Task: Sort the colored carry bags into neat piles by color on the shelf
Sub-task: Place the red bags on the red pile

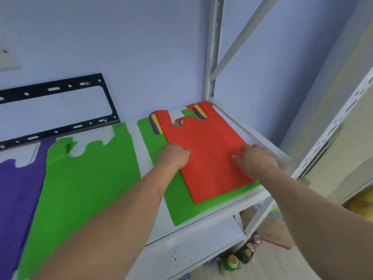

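Both hands' grips, left and right, curl onto the red bag topping the shelf's mixed pile.

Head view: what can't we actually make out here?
- Mixed stack under the red bag: only purple and yellow handle edges show; count hidden by the red bag.
- Left hand fingertips: tucked at the red bag's edge, so the grip is unclear.
- Right hand: motion-blurred.
- Purple bag: cut by the left edge.
- Bottles on the floor: too small to read.
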